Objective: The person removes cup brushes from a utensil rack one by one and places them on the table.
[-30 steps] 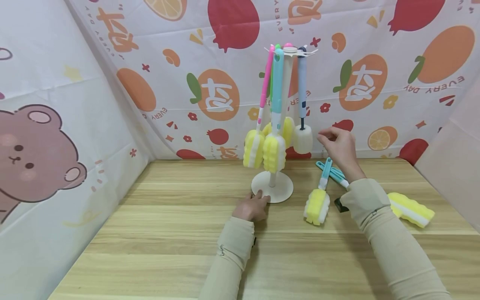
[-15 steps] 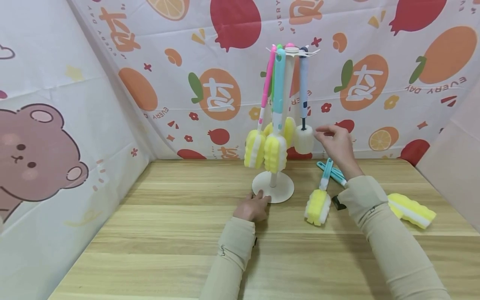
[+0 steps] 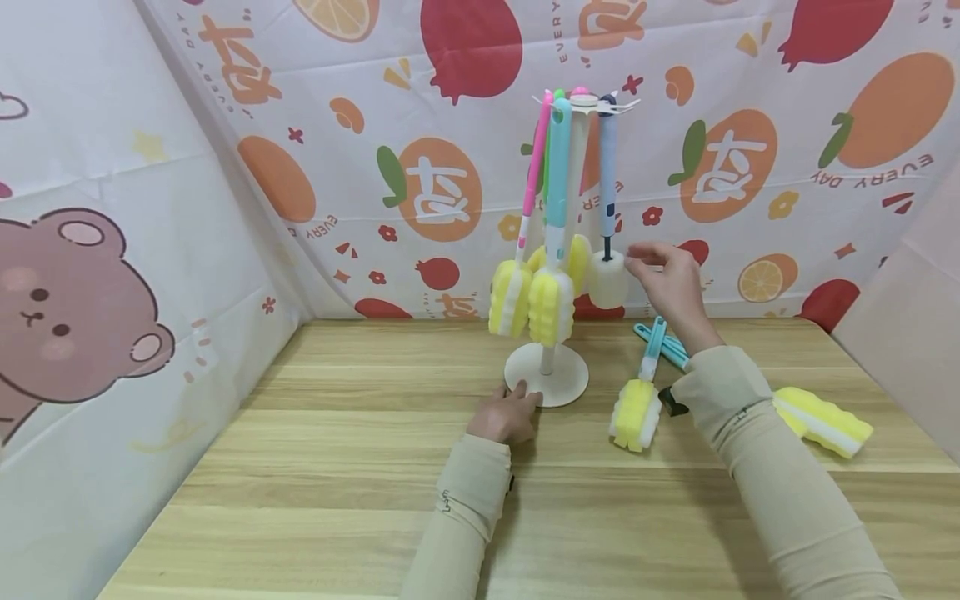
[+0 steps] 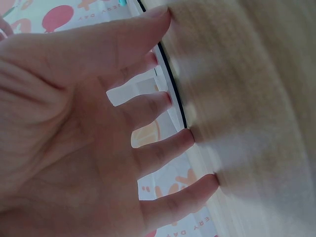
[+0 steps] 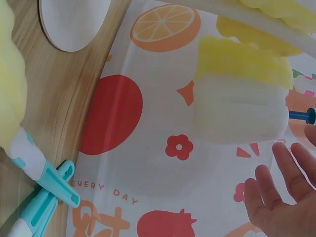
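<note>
A white brush stand [image 3: 562, 385] holds several hanging sponge bottle brushes by its top hooks. My left hand [image 3: 504, 417] rests low at the front of the stand's round base, fingers spread. In the left wrist view its fingertips touch the wood. On the stand's right side hangs a brush with a light blue handle [image 3: 608, 171] and a pale sponge head [image 3: 609, 282]. Right beside that head is my right hand [image 3: 675, 287], fingers loosely bent and holding nothing. The right wrist view shows the fingertips close under the sponge [image 5: 237, 108]; whether they touch I cannot tell.
On the table [image 3: 337, 467], right of the stand, lies a teal-handled brush with a yellow-and-white sponge [image 3: 636, 415]. A teal handle [image 3: 671, 346] crosses behind it, and another sponge head [image 3: 823, 421] lies beyond my right sleeve. A fruit-print cloth [image 3: 330, 267] hangs behind.
My right hand has edged left, closer to the pale sponge head of the blue-handled brush. My left hand stays at the stand's base. The brushes hang as before.
</note>
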Demonstrator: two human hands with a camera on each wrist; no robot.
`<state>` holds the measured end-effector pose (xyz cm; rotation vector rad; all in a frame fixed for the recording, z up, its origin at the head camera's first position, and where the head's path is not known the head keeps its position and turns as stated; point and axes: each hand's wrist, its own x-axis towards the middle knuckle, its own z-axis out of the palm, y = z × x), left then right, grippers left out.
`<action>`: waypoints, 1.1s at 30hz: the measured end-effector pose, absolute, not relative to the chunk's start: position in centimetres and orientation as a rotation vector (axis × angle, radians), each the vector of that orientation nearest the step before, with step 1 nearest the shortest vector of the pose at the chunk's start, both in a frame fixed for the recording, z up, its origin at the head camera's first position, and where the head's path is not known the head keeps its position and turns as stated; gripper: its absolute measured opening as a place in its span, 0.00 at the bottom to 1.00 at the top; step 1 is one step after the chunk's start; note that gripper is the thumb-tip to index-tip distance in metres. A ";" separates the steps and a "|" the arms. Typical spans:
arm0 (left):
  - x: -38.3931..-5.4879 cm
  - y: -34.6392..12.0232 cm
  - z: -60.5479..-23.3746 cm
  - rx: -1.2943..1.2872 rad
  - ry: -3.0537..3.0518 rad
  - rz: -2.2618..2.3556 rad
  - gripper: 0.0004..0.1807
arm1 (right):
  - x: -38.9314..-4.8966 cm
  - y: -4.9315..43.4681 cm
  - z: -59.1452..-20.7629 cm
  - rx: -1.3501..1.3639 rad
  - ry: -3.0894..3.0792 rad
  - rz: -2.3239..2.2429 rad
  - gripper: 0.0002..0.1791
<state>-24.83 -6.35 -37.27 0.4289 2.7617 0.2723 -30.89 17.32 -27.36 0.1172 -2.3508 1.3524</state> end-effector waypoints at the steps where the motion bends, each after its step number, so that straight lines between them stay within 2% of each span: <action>1: -24.8 -6.4 -37.2 0.427 2.761 0.276 0.28 | -30.9 17.3 -27.4 0.123 -2.348 1.355 0.21; 11: -24.9 -6.3 -37.3 0.414 2.751 0.277 0.31 | -31.3 16.9 -27.0 0.182 -2.369 1.436 0.27; 33: -25.0 -6.4 -37.5 0.396 2.744 0.291 0.31 | -31.6 15.9 -26.8 0.240 -2.411 1.487 0.28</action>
